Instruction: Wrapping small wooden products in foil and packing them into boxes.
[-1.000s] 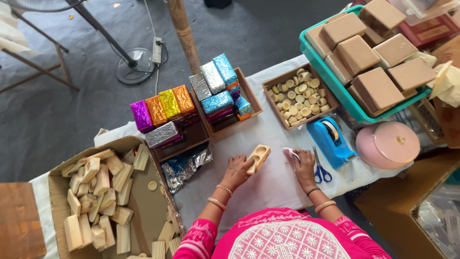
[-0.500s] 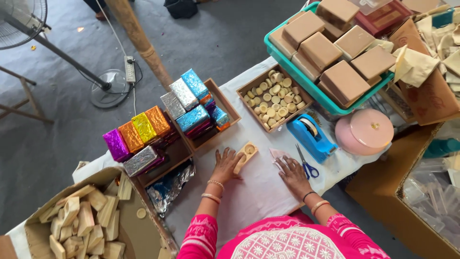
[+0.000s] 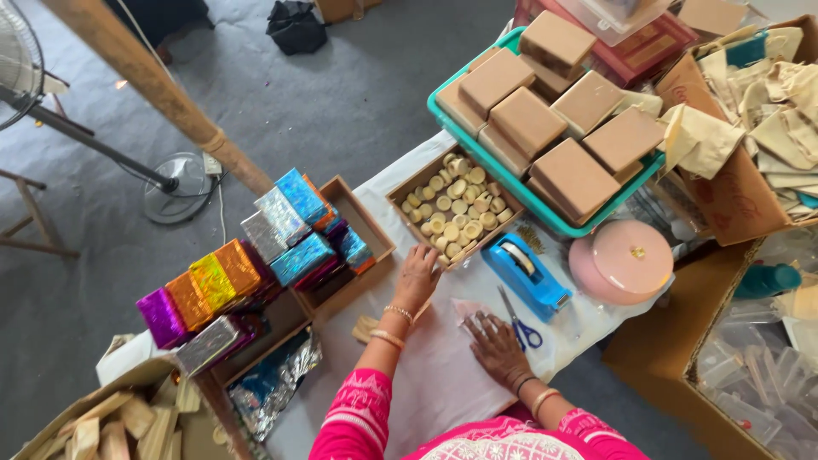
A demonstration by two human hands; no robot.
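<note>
Currently my left hand point(image 3: 417, 277) lies open-fingered at the shallow cardboard tray of round pale discs point(image 3: 453, 204), holding nothing; my right hand point(image 3: 496, 344) presses flat on the thin pinkish sheet point(image 3: 471, 312) on the white-covered tabletop point(image 3: 443, 375). Best to pinch one disc cleanly. Blue-handled scissors point(image 3: 521, 324) crowd the right; the near edge is close.

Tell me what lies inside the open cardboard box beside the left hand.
The open cardboard box holds many small pale round discs, loosely piled. The left hand rests at its near edge. Lower layers and the box floor are covered.
</note>
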